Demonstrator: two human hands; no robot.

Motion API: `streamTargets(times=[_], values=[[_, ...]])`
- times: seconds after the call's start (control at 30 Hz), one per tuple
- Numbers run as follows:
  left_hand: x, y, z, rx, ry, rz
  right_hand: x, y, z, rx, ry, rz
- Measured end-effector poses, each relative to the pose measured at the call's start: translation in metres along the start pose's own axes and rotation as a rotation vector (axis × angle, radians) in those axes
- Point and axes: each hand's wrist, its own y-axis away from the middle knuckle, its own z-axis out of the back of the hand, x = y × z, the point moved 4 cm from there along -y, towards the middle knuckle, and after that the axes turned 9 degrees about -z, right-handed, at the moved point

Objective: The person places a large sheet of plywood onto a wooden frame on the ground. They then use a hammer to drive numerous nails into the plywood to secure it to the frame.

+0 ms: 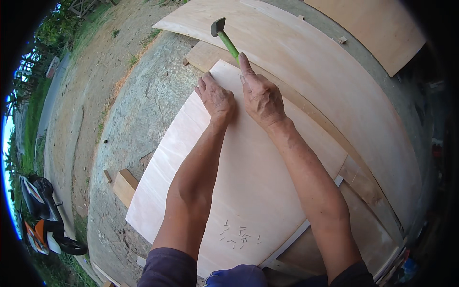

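Outdoors on concrete: left hand (217, 99) w/ fingers pressed flat on plywood sheet (239, 182); right hand (260, 98) grips hammer (224, 38), forefinger along handle. Sheet's probably light, bendy (lift by edges).

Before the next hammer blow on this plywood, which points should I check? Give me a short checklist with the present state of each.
1. Grip on hammer: right hand is around the green handle, index finger along it. Ok.
2. Left hand away from the strike spot: it rests on the plywood sheet close beside the right hand. Not ok.
3. Nail in place near the far edge: none can be seen under the hands. Cannot tell.
4. Spare nails at hand: a small scatter lies on the sheet near the body. Ok.
5. Sheet support: it lies over other boards on the concrete. Whether it sits flat, cannot tell.
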Motion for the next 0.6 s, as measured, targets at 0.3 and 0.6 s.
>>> streamTargets(times=[0.3, 0.6], values=[[0.013, -0.007, -0.009, -0.043, 0.089, -0.004, -0.052, 0.098, -0.017, 0.266, -0.061, -0.4], [0.003, 0.126, 0.076, 0.402, 0.587, 0.016, -0.078, 0.176, 0.004, 0.151, -0.47, -0.547]])
